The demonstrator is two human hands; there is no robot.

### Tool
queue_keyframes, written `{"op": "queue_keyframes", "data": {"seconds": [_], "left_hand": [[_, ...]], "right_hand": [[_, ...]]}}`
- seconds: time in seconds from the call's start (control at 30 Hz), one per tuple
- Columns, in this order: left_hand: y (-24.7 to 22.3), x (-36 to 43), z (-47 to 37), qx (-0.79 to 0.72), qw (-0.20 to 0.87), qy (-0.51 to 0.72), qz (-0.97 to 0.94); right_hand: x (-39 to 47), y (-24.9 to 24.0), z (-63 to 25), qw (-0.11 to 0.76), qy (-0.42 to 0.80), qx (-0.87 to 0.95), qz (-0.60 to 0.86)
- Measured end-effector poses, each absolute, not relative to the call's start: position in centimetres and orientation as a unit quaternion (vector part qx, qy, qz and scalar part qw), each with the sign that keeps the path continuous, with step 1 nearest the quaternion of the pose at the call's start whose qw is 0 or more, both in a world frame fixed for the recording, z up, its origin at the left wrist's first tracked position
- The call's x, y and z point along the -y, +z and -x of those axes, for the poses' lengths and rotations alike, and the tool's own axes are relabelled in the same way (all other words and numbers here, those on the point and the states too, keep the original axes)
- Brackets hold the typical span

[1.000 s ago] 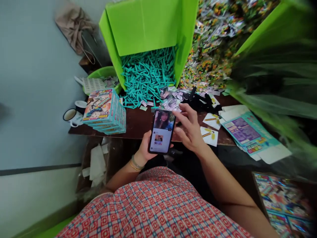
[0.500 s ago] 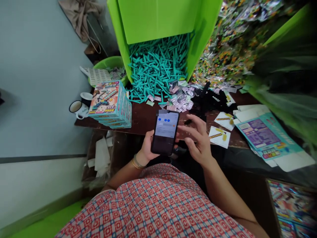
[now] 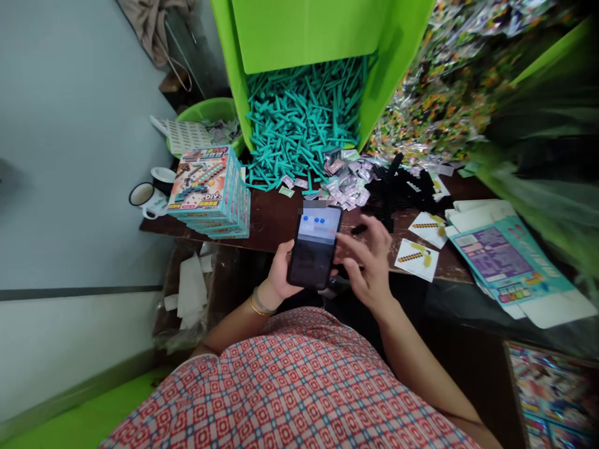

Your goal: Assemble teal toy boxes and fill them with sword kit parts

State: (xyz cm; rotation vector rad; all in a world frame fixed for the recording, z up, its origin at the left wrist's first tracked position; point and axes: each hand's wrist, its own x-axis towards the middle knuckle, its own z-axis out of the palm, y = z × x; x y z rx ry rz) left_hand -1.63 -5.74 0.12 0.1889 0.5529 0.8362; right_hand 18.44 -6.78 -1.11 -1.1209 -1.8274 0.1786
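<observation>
A dark smartphone (image 3: 314,252) with its screen lit in the upper part is held upright in my left hand (image 3: 281,274), thumb along its left edge. The wrist there wears bracelets. Just right of the phone hovers my right hand (image 3: 372,268), fingers apart and slightly bent, holding nothing. Its index fingertip is close to the phone's right edge; whether it touches I cannot tell. Beyond the phone lie small sealed packets (image 3: 349,181) and black studded plastic pieces (image 3: 405,190) on the dark table (image 3: 271,218).
A green bin (image 3: 397,75) spills teal plastic sticks (image 3: 304,125). At left are stacked DIY boxes (image 3: 206,187), an enamel mug (image 3: 147,199) and a green basin (image 3: 210,111). Instruction cards (image 3: 417,259) and flattened cartons (image 3: 510,262) lie right, below bagged colourful parts (image 3: 430,106).
My right hand has drawn slightly closer to the phone, its fingers still apart. More of the screen's lower part looks dark. The view has shifted a little.
</observation>
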Motion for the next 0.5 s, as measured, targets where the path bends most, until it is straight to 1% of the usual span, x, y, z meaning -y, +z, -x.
{"op": "queue_keyframes", "data": {"seconds": [0.07,0.17,0.33,0.5], "left_hand": [[0.4,5.9,1.7,-0.252,0.876,0.4,-0.1],[0.7,6.0,1.7,-0.254,0.872,0.407,-0.099],[0.7,6.0,1.7,-0.271,0.864,0.416,-0.09],[1.0,6.1,1.4,-0.282,0.861,0.415,-0.084]], "right_hand": [[6.3,-0.9,-18.9,0.498,0.058,0.722,0.478],[6.2,-0.9,-19.5,0.516,0.069,0.703,0.485],[7.1,-2.0,-19.7,0.517,0.101,0.697,0.487],[7.7,-2.8,-19.8,0.502,0.119,0.694,0.502]]}}
